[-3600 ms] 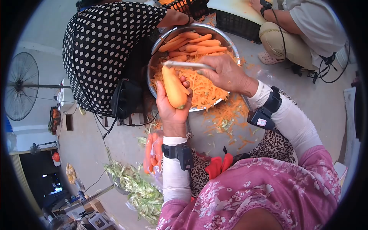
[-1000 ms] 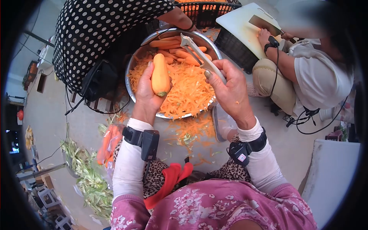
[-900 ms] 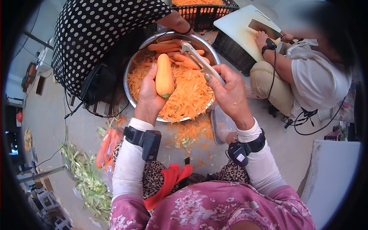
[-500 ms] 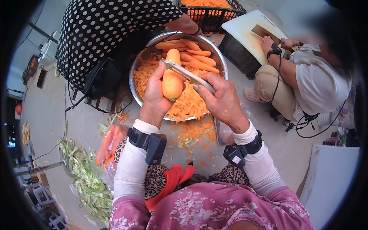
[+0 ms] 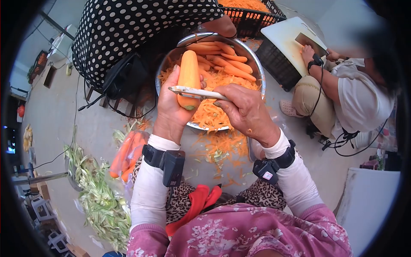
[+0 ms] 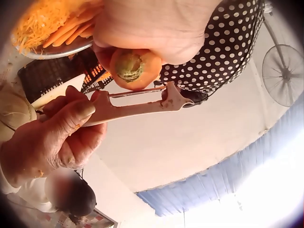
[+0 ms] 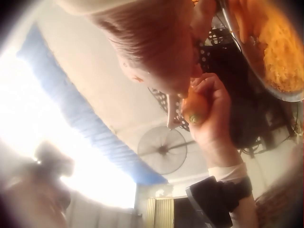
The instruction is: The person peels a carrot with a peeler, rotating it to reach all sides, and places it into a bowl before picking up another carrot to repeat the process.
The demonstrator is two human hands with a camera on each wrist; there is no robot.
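Observation:
In the head view the left hand [image 5: 171, 112] grips a thick carrot [image 5: 189, 70], its stem end toward the wrist. The right hand [image 5: 249, 112] holds a pale peeler [image 5: 199, 92] by its handle, the head lying across the carrot's lower part. Below both hands is a metal bowl [image 5: 261, 73] with whole carrots [image 5: 233, 66] at the back and orange shavings [image 5: 209, 115] in front. The left wrist view shows the carrot's stem end [image 6: 130, 69] close above the peeler's blade frame [image 6: 142, 102], the right hand [image 6: 57, 135] curled round the handle.
A person in a polka-dot garment [image 5: 124, 38] is at the bowl's left. At the right another person holds a cleaver [image 5: 310, 43] on a white board [image 5: 284, 40] over a black crate. Bagged carrots [image 5: 128, 154] and leafy scraps [image 5: 96, 186] lie on the floor at the left.
Since half a second ago, the peeler has moved down along the carrot from its upper part toward the stem end and turned nearly level. The left hand still grips the carrot.

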